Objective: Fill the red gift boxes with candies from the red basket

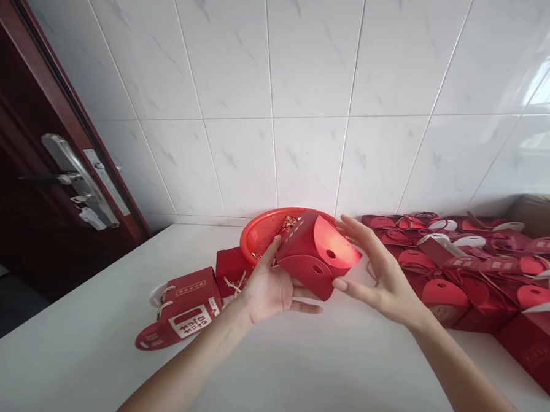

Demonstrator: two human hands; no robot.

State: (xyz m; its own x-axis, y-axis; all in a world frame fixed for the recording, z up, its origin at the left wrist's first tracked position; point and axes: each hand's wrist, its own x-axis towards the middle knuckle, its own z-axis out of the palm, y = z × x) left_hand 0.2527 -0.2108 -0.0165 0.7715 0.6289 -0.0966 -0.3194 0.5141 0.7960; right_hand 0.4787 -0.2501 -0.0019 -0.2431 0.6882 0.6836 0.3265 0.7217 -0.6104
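A red paper gift box [307, 254] is held up in front of me, tilted, its rounded flaps with small holes facing right. My left hand [270, 289] grips it from the left and underneath, thumb on its side. At its right side is my right hand [381, 282], fingers apart; the thumb tip is by the box's lower right corner, and I cannot tell whether it touches. Behind the box stands a red plastic basket [250, 232] with small red-and-gold wrapped pieces in it. Left of it lie a red box with rope cord [191, 300] and another red box [230, 264].
Rows of red gift boxes [445, 295] fill the right side of the white table [288, 379]. A brown carton [537, 210] stands behind them. The tiled wall [231, 154] bounds the back, and a dark red door [27, 94] with a metal handle is at left.
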